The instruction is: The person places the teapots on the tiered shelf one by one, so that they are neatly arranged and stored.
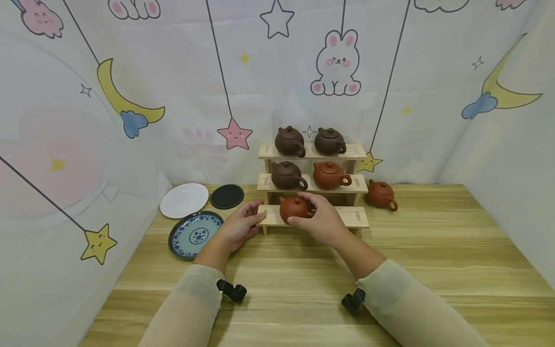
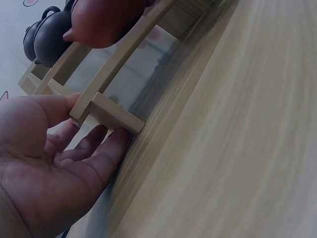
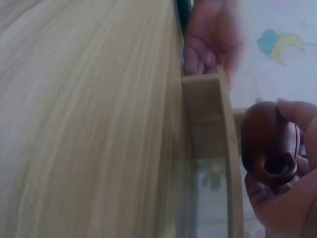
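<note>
My right hand grips a small reddish-brown teapot by its sides, over the lowest step of a three-tier wooden stand. In the right wrist view the teapot shows its loop handle between thumb and fingers. My left hand holds the left end of that lowest step. Seen from the left wrist, the thumb presses the board's end and the fingers curl against the leg below. Above, the middle step carries a dark brown teapot and a reddish one.
Two dark brown teapots stand on the top step. Another reddish teapot sits on the table, right of the stand. To the left lie a white plate, a black round mat and a blue-patterned plate. A printed curtain hangs behind.
</note>
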The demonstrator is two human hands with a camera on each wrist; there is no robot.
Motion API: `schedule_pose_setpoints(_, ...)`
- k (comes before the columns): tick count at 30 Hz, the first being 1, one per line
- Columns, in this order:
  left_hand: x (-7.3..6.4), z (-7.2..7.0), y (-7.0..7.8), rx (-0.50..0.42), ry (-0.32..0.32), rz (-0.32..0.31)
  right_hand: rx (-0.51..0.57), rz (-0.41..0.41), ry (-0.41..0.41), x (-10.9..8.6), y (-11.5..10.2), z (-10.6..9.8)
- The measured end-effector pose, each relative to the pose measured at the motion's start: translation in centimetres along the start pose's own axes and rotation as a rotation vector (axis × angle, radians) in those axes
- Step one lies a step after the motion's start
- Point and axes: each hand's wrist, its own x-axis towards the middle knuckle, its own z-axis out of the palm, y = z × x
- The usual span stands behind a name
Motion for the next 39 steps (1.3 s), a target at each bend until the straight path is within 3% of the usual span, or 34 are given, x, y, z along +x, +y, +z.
schedule_pose_setpoints(13,0.0,0.0,0.1,0.008,0.004,-0.009,-0.037,0.023,0.005,0.6,-0.1,0.7)
schedule_pose_setpoints(22,0.1,-0.1,0.0,0.009,0.001,-0.008,-0.006,0.025,0.006,0.0,0.0,0.2)
schedule_pose_setpoints(28,0.0,-0.1,0.0,0.007,0.001,-0.007,0.056,0.038,0.02,-1.3,0.6,-1.6)
schedule_pose_setpoints(39,0.2,0.0,0.0,-0.006,-0.005,-0.004,0.01,0.05,0.112,-4.2,3.0,-7.2)
